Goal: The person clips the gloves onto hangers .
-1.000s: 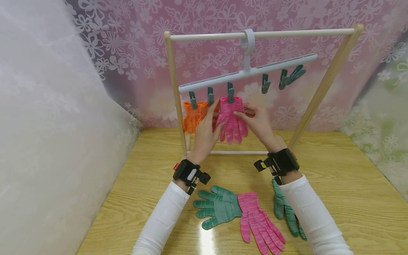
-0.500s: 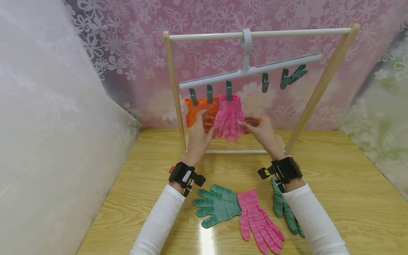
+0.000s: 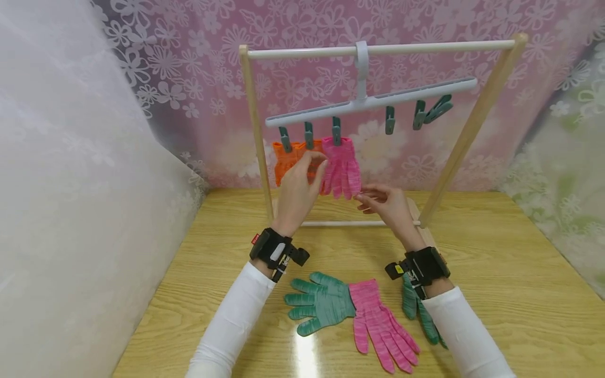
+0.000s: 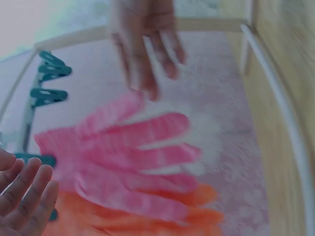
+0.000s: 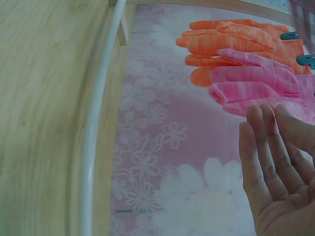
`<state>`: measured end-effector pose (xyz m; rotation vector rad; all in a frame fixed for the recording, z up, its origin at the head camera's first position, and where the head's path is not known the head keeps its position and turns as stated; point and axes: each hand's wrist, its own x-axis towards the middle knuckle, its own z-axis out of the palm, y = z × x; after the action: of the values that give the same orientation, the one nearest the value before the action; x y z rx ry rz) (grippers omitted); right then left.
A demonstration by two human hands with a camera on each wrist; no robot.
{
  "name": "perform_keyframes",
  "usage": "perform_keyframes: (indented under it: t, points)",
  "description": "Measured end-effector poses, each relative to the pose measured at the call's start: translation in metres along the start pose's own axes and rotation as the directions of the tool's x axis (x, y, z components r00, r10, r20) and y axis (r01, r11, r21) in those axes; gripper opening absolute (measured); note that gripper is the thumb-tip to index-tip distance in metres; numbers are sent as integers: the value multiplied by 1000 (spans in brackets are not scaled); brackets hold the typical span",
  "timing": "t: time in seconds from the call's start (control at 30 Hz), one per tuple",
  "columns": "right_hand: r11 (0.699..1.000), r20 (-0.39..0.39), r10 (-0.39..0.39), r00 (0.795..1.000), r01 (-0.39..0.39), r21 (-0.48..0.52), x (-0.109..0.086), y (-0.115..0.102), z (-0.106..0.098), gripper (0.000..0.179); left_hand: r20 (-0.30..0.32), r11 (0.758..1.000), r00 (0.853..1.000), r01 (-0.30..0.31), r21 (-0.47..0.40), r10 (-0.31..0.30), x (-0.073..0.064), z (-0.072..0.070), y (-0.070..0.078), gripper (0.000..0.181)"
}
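Note:
A pink knit glove [image 3: 341,168] hangs fingers down from a grey-green clip [image 3: 336,131], overlapping two orange gloves [image 3: 283,164] to its left. My left hand [image 3: 300,184] is in front of the orange gloves, fingers loosely bent near the pink cuff. In the left wrist view, its fingertips [image 4: 37,182] overlap the clip's end. My right hand [image 3: 388,205] is at the pink glove's lower right, thumb and fingertips right by a glove fingertip. Its fingers [image 5: 263,142] look relaxed and nearly straight in the right wrist view, below the pink glove.
The tilted white hanger [image 3: 316,113] hooks over a white bar [image 3: 439,48] on a wooden frame. Several clips hang on it, including one on its right half [image 3: 389,121]. On the table lie a green glove [image 3: 323,299], a pink glove [image 3: 380,325] and another green glove [image 3: 425,320], partly under the right forearm.
My right hand has moved down along the pink glove from its cuff to its fingertips. The left hand dropped, then rose again toward the cuff. The hanging gloves sit slightly higher.

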<state>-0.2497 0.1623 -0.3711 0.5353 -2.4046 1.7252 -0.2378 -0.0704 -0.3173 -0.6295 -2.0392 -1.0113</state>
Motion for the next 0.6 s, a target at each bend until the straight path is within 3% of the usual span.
perform_keyframes:
  t: [0.3, 0.43, 0.6]
  points:
    - [998, 24, 25, 999, -24, -55, -16, 9, 0, 33, 98, 995, 995, 6, -102, 4, 39, 12, 48, 25]
    - [997, 26, 1, 1000, 1, -79, -26, 11, -1, 30, 190, 976, 979, 109, -187, -73, 52, 25, 63, 40]
    - [991, 31, -29, 999, 33, -132, -42, 15, -6, 28, 301, 936, 934, 267, -229, -193, 65, 43, 75, 60]
